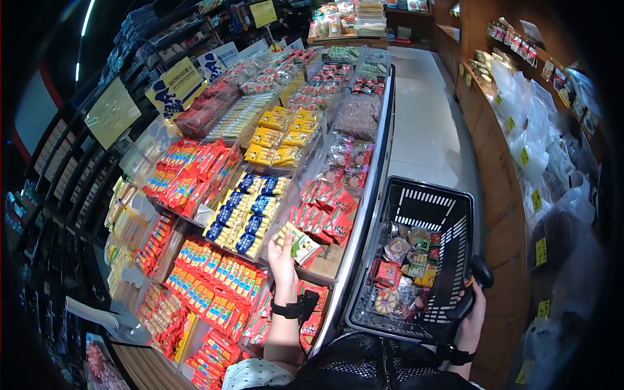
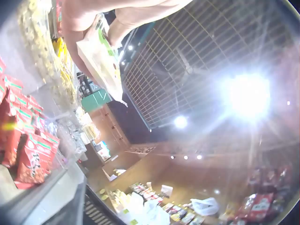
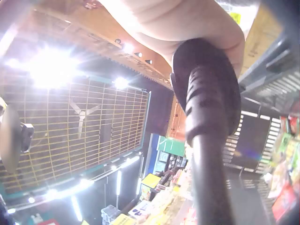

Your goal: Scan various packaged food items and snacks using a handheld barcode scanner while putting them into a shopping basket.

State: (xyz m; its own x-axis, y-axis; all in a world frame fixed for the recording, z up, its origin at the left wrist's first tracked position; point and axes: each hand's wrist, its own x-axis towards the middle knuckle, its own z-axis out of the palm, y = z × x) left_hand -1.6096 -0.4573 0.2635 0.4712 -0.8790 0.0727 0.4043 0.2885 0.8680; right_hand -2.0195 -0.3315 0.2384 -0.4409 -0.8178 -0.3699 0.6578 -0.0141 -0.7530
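My left hand (image 1: 283, 263) pinches a green and cream snack packet (image 1: 300, 244) over the front edge of the display bins. In the left wrist view, thumb and fingers grip the packet (image 2: 101, 58) near one end. Red snack packets (image 1: 335, 224) lie just beyond it, and blue and white packets (image 1: 244, 214) fill the bin to its left. My right hand (image 1: 476, 312) grips the handle (image 3: 206, 108) of a black shopping basket (image 1: 364, 312). Inside the basket lie several mixed small packets (image 1: 400, 270).
Bins of red (image 1: 195, 172) and yellow packets (image 1: 283, 133) slope away on the left, with yellow price signs (image 1: 112, 112) above. A tiled aisle (image 1: 422, 110) runs ahead. Along the right, a wooden counter (image 1: 497, 221) holds plastic bags (image 1: 539, 143).
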